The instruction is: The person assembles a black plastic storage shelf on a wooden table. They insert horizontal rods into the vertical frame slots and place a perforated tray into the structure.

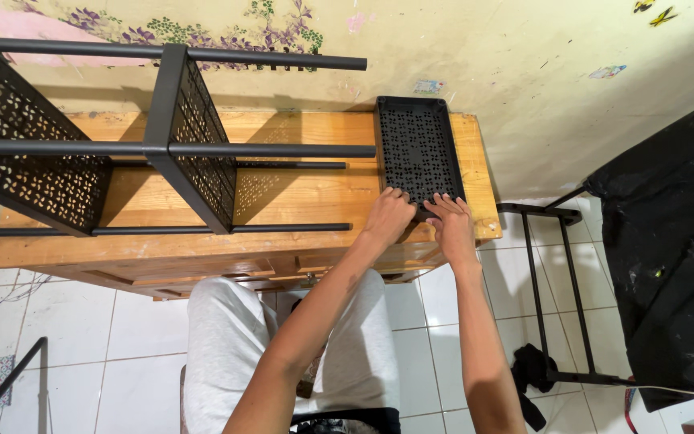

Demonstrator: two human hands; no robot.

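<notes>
On wooden surface, near right edge: both hands working at one black tray.
left hand [388,214]: fingers curled, knuckles up, pressed on near short rim of tray; whether anything is pinched under the fingers, cannot tell.
right hand [448,219]: fingers laid fairly flat and close together on same near rim, just beside left hand, almost touching it.
black perforated tray [416,145]: rectangular, flat on surface, long side running away from the body, far end close to wall, near end under both hands.
wooden surface [307,189]: light varnished planks, tray near its right end, front right corner just past right hand.
black metal rack [162,149]: lying on its side across left and middle of surface, thin tubes running sideways, two perforated panels standing upright between them; tube ends stop just left of tray, not touching it.
wall [524,88]: cream, scuffed, flower pattern along top.
black tube frame [552,281]: on white tiled floor, right of surface.
black cloth [672,241]: draped at far right.
grey trousers [283,345]: legs below surface edge.
</notes>
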